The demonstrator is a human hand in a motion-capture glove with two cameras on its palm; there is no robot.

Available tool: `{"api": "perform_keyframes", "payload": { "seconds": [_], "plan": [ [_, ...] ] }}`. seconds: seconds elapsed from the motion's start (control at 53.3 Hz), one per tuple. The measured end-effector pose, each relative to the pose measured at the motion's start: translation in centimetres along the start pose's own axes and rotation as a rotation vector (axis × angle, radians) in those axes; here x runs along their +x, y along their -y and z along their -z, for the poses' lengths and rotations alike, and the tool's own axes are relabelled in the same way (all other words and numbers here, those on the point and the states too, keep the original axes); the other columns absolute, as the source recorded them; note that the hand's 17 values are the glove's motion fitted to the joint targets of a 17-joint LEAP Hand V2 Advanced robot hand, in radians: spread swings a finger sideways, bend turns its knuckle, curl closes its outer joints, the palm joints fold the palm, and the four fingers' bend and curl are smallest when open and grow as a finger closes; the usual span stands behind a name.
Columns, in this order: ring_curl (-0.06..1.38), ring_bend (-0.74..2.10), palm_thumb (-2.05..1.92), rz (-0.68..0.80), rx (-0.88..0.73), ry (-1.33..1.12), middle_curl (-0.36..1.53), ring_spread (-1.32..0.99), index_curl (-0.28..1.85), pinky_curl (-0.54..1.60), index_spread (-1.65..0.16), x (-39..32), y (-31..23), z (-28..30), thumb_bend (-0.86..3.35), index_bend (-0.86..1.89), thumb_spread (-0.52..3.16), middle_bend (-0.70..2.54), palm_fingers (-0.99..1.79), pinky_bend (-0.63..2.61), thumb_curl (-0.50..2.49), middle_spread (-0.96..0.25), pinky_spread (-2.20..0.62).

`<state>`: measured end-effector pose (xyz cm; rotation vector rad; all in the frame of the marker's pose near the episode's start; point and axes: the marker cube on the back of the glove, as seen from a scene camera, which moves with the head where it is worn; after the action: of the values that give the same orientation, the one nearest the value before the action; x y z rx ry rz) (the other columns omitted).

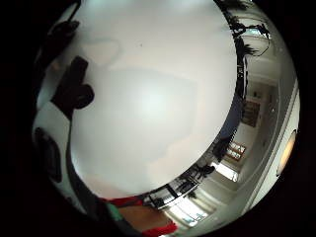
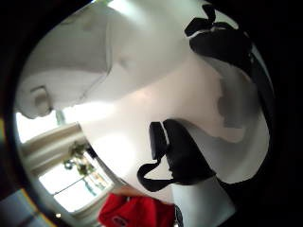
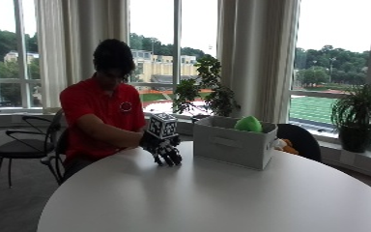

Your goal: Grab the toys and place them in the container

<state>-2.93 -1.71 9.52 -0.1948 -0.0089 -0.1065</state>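
Green toy (image 3: 248,124) inside container (image 3: 232,143), just beside empty grip (image 3: 167,153).

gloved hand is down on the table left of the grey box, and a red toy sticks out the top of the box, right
Not quite. The toy poking out of the box is green, not red, as the outside view shows. The rest holds: the gloved hand is down on the table left of the box.

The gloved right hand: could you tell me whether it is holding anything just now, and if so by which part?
Nothing is held. The gloved right hand hangs over the white table beside the grey container, its fingers pointing down around nothing.
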Motion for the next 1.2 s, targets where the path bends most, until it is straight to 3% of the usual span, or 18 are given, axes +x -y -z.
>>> {"api": "perform_keyframes", "payload": {
  "seconds": [0.075,1.201],
  "plan": [
    [0.31,0.41,0.04,0.062,-0.023,-0.010,0.35,-0.46,0.42,0.35,-0.45,0.0,-0.3,-0.1,-0.01,0.19,1.25,0.18,0.32,0.88,0.30,-0.28,-0.24],
    [0.31,0.42,0.06,0.049,-0.026,0.000,0.34,-0.48,0.42,0.35,-0.45,-0.1,0.0,0.1,-0.01,0.19,1.28,0.18,0.34,0.91,0.30,-0.29,-0.25]
  ]
}}
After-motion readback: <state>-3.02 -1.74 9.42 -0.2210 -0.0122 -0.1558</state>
